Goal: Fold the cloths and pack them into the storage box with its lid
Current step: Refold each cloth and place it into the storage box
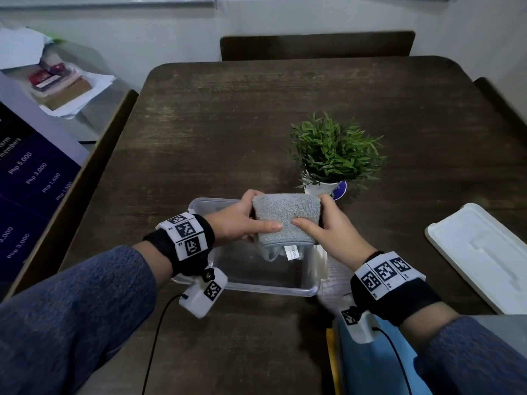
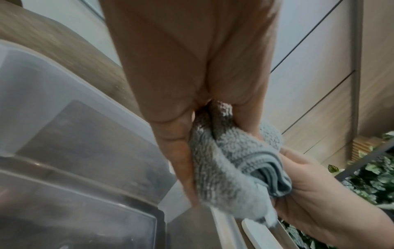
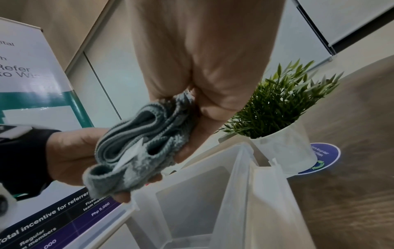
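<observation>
Cloth point(image 1: 285, 220) above box point(image 1: 268, 286), lid point(image 1: 482, 252) rightward

Grey terry cloth point(image 1: 286, 220), folded into a thick small wad, white tag hanging off its near edge; layered hems show in the wrist views. Held up between left grip point(image 1: 242, 220) and right grip point(image 1: 328, 229), thumbs on top. Clear plastic storage box point(image 1: 265, 289), open, lies on the tabletop directly below both grips. White lid point(image 1: 479, 252) flat on the tabletop, well apart to the right of the right grip.
</observation>
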`<state>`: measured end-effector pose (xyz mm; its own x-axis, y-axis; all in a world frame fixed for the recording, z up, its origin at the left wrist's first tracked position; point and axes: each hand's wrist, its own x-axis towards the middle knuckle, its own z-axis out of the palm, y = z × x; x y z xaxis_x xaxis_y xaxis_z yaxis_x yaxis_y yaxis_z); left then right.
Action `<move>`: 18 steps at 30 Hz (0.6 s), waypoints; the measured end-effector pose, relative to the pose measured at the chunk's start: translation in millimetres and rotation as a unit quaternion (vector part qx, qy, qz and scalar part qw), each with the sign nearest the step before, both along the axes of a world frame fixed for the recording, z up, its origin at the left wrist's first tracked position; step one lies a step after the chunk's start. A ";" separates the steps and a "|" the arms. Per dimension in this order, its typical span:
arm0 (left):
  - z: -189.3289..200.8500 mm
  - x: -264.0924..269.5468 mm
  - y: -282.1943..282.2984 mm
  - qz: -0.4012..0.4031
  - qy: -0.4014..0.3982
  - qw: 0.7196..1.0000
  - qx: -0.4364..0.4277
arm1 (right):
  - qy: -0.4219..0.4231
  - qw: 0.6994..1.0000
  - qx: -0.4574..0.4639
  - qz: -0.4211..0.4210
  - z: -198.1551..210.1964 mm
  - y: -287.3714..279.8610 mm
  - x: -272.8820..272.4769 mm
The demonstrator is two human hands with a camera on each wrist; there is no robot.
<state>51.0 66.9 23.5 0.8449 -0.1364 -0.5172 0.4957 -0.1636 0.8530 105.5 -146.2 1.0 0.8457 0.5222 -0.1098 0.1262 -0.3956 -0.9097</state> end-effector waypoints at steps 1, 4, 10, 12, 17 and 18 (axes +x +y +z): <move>-0.7 0.5 -0.6 0.001 0.010 1.000 -0.003 | 0.002 1.000 -0.002 0.002 -0.5 0.6 0.3; -1.1 1.6 -1.9 0.014 0.025 0.999 -0.037 | 0.032 0.999 0.014 0.015 -0.6 1.5 -1.1; 2.5 3.5 -2.9 -0.007 0.002 0.999 -0.049 | 0.130 0.986 0.098 0.044 7.3 0.3 -6.1; 3.6 3.0 -3.2 -0.018 -0.004 0.999 -0.050 | 0.137 0.984 0.101 0.049 7.3 1.4 -5.9; 9.3 1.1 -4.7 0.043 -0.020 0.998 -0.027 | 0.134 0.984 0.114 0.019 4.1 1.5 -5.6; 9.3 2.0 -4.0 0.069 -0.033 0.997 0.014 | 0.135 0.983 0.122 0.004 3.5 1.7 -5.3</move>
<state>53.0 62.9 32.8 0.8872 -0.0026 -0.4615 0.4577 -0.1228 0.8806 100.3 -144.5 4.5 0.7992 0.5668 -0.1998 -0.1303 -0.1610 -0.9783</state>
